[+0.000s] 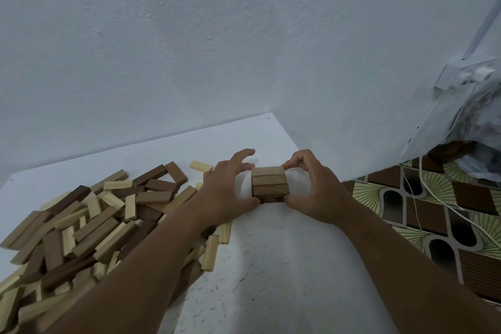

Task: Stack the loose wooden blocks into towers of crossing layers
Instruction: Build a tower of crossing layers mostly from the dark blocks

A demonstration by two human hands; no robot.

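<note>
The little tower (269, 184) sits squarely between both hands, left hand (230, 192) and right hand (311, 187) pinching its ends, top blocks running hand to hand.

My short tower (270, 184) of crossed brown blocks stands upright, just right of my loose heap of blocks (89, 222).

just the one head-worn wide-angle view, looking forward and down from above the person's forearms, close over the white board (271, 266), plain wall (189, 35) filling the upper half, patterned floor (423, 214) at right, edges bowed by the lens
</note>
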